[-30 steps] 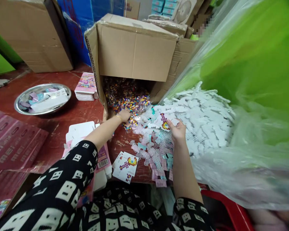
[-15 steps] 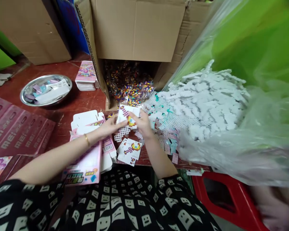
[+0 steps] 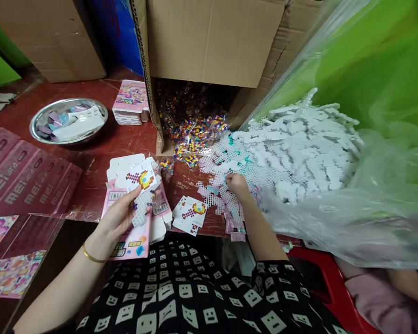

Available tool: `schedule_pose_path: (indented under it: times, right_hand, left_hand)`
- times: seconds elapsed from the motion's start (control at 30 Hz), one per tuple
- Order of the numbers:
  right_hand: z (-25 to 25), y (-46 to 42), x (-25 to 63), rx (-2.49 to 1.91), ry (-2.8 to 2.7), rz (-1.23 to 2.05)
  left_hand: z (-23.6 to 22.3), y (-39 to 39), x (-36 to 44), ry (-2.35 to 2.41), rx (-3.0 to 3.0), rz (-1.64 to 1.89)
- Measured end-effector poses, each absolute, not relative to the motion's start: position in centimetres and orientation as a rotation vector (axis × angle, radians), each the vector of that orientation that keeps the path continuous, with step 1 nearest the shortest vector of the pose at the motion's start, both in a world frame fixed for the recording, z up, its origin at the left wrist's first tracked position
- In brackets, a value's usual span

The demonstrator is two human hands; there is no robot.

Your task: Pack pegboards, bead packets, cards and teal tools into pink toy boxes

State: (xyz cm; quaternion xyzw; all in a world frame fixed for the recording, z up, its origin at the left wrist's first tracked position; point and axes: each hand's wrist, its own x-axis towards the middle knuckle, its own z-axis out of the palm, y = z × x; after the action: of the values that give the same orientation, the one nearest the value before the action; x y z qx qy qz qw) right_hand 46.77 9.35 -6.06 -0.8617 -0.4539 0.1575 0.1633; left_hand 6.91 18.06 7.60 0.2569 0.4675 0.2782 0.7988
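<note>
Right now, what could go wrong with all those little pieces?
The left hand holds a printed card and a white grid piece together, so one might slip out. Beside the right hand, loose grids overlap and could snag. Pink sachets lie at the table edge; a nudge might drop them.

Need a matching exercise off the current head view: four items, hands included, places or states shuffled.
1. Left hand
2. Right hand
3. Metal bowl
4. Bead packets

A. In and just in front of the open cardboard box
B. Holding a printed card and a white mesh piece
C. Shiny silver
D. At the loose mesh pieces, fingers curled

Pairs: 1-B, 2-D, 3-C, 4-A
</note>
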Motion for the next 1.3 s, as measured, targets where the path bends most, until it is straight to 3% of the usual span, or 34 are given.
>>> schedule_pose_path:
  times: [0.37,0.6,0.7,0.8,0.97,1.07,1.3]
  right_hand:
    - [-6.7,12.7,47.6,-2.547,-1.236,0.559]
    - [-4.1,12.3,47.1,-2.402,-1.054,0.379]
    - [-2.2,15.3,41.5,-1.999,-0.945,0.390]
    - [-0.8,20.3,32.1,-1.445,-1.043,0.745]
    - [-0.3,25.3,21.5,-1.340,-1.511,1.085]
    - [-0.8,25.1,24.0,-1.452,-1.509,0.966]
    - [-0.6,18.1,44.7,-2.082,-1.135,0.301]
  left_hand:
    - [7.4,18.2,9.0,0.993,0.475,0.657]
    - [9.1,20.3,2.5,1.052,0.610,1.112]
    - [8.4,19.5,1.2,1.062,0.631,1.119]
    - [7.4,18.6,1.4,1.072,0.634,1.087]
    - [7.0,18.3,1.9,1.076,0.655,1.190]
    - [7.3,18.4,1.6,1.048,0.633,1.200]
    - [6.8,19.1,1.5,1.126,0.643,1.007]
